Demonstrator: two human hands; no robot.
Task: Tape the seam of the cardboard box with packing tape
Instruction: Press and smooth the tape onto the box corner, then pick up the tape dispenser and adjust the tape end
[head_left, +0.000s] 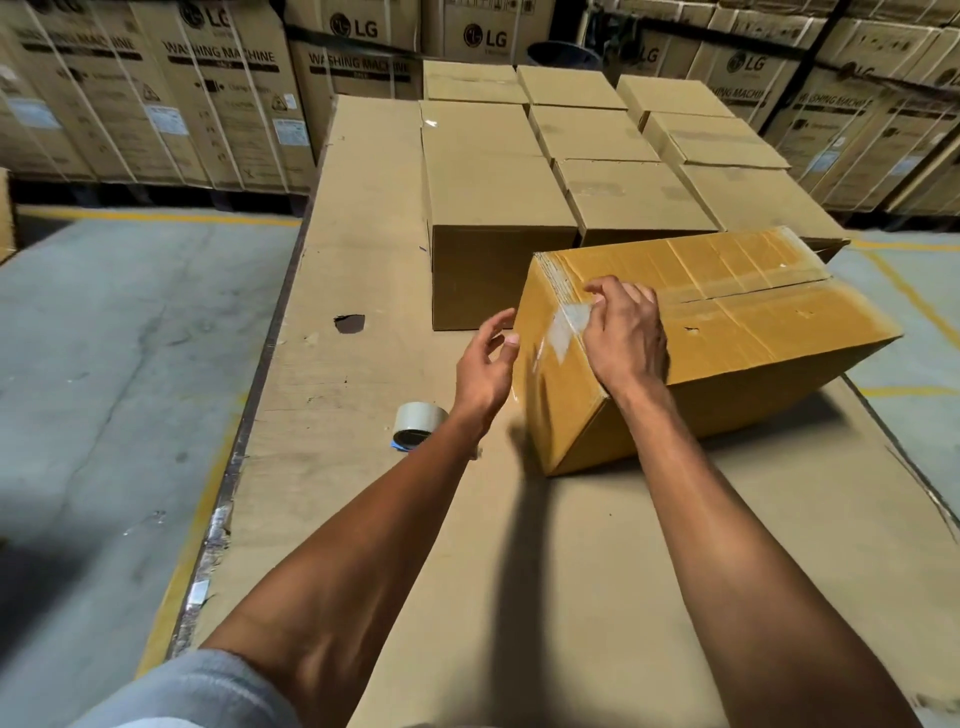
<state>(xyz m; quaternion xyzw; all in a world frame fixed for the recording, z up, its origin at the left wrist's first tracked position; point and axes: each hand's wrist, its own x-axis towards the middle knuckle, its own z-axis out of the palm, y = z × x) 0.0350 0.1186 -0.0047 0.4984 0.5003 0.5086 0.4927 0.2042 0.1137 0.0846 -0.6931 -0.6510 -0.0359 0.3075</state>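
Note:
A yellow-brown cardboard box (737, 312) lies at an angle on the cardboard-covered work surface (363, 260), its top seam running toward the far right. A patch of clear tape (563, 327) wraps over its near-left top edge. My right hand (623, 332) rests flat on that edge, fingers pressing beside the tape. My left hand (485, 369) hovers just left of the box's end face, fingers apart and holding nothing. A roll of clear packing tape (418, 423) lies on the surface to the left of my left wrist.
Several plain closed cartons (493, 182) stand in rows right behind the box. The surface has a small dark hole (349, 323). Its left edge drops to a concrete floor (114, 338) with yellow lines. Stacked washing-machine cartons (218, 93) wall the back.

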